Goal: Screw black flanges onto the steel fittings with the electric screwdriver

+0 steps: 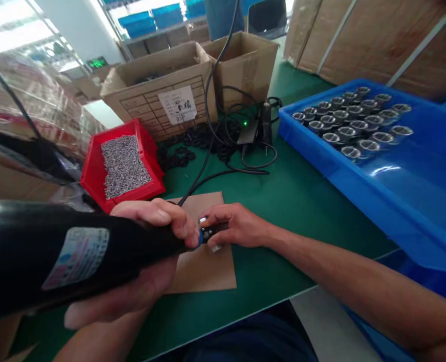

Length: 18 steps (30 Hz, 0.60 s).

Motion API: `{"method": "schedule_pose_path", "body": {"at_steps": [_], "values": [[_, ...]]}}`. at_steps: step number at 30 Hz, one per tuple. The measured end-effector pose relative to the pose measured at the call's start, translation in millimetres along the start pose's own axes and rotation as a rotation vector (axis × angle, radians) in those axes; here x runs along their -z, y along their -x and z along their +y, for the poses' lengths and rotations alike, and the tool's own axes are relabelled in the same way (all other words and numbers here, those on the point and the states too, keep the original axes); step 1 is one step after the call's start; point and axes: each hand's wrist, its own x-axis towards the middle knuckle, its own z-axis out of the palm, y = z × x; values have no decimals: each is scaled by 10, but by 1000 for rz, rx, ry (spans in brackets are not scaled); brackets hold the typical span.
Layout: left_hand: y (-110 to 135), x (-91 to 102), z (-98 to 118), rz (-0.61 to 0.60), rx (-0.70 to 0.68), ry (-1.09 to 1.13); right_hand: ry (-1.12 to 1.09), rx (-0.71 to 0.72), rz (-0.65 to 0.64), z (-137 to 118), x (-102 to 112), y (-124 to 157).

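Behind the green tabletop [294, 201] stand two open cardboard boxes [241, 75], apparently set back so the near side serves the hands. Over a flat cardboard sheet [204, 274], probably laid to shield the surface, I have the left hand [166, 218] wrapped around a thick black tool [132, 246], its fingers curled tight near the blue tip [199, 238], which I take to be for steadier aim. With the right hand [240, 225] I pinch a small dark part [208, 234] between thumb and fingers, right at that tip; the grip seems meant to stop it shifting. Its full shape is hidden from me. On my left sits a red bin [150, 156] of small metal pieces [125, 166], likely placed there for easy picking. To the right, a blue tray [332, 176] carries round, shiny-rimmed parts [346, 133], grouped in rows at its far end, perhaps to stop them knocking about.
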Motion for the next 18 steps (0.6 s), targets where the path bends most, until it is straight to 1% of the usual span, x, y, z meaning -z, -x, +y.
{"method": "schedule_pose_path", "body": {"at_steps": [5,10,13,16,18], "values": [[39,20,10,-16,44,18,-15,-4,2,-24,-13,-10],[4,102,106,-2,100,2,-60,-23,10,-29,-30,-28],[-47,148,146,36,85,-54,-63,-25,19,-15,-31,-30],[-95,178,117,23,38,-62,-64,-30,15,-7,-23,-28],[-117,195,65,-10,34,-53,-60,-31,7,-8,-17,-28]]}}
